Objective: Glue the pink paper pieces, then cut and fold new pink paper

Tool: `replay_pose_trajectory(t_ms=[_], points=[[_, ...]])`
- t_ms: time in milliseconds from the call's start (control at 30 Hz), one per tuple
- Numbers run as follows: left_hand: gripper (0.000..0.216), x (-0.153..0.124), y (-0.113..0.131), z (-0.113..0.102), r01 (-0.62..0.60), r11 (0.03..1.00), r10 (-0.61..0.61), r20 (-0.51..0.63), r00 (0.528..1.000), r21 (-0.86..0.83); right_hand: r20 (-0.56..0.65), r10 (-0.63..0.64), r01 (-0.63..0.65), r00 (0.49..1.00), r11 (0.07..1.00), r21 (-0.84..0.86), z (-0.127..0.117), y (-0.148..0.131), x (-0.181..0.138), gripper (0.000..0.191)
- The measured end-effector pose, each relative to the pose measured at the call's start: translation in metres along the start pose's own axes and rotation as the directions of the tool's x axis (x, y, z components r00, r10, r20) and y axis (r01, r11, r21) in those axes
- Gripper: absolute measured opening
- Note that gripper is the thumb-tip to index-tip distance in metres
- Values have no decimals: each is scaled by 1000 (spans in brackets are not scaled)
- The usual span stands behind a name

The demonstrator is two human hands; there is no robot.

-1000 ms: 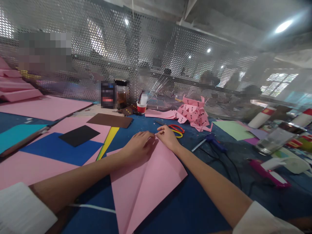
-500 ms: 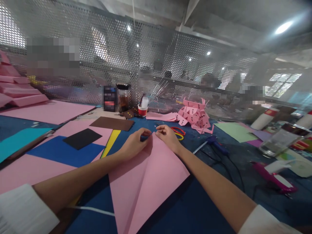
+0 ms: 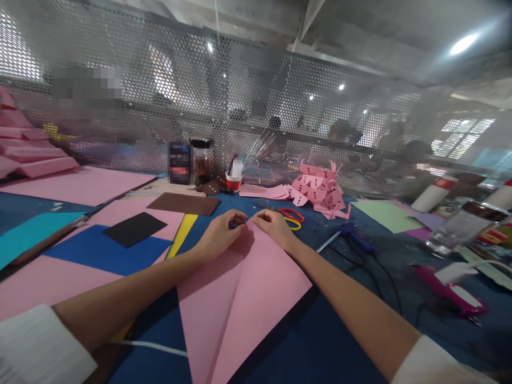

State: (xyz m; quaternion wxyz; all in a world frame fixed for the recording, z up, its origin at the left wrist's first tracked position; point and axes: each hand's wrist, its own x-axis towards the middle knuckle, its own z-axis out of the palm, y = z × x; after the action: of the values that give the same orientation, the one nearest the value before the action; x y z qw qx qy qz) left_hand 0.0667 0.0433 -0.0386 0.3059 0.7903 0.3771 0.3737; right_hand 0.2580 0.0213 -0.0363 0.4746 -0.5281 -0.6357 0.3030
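Note:
A pink sheet of paper [image 3: 260,288] stretches from my fingertips down toward me, with a crease or overlapping edge running along its length. My left hand [image 3: 222,234] pinches its narrow far end from the left. From the right, my right hand [image 3: 274,226] closes its thumb and fingers on the same tip, close beside the left fingertips. Just beyond the right hand lie scissors [image 3: 294,217] with red and yellow handles, their blades partly hidden.
Glue guns, one blue [image 3: 356,237] and one magenta [image 3: 450,290], lie on the right with cords. Pink cut-outs [image 3: 318,186] are heaped ahead. Coloured sheets, including a blue sheet [image 3: 100,248], cover the left. A perforated metal screen [image 3: 256,80] stands behind, with people beyond.
My right fingers have shifted slightly left along the paper's tip, nearer the left fingertips. The paper itself stays nearly in place.

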Motion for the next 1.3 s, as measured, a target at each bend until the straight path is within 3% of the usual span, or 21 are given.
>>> replay_pose_trajectory(t_ms=[400,967,1300], points=[[20,-2,10,-3,16,997,-16,2,1000,78,49,-117,117,992,993,-14,8,-2,-3,14],[17,-6,11,0,-62,958,76,-39,996,281,48,-185,190,981,971,-145,10,-10,-12,4],[16,-6,12,-1,-111,940,131,-41,991,322,54,-191,196,980,976,-98,10,-6,-8,4]])
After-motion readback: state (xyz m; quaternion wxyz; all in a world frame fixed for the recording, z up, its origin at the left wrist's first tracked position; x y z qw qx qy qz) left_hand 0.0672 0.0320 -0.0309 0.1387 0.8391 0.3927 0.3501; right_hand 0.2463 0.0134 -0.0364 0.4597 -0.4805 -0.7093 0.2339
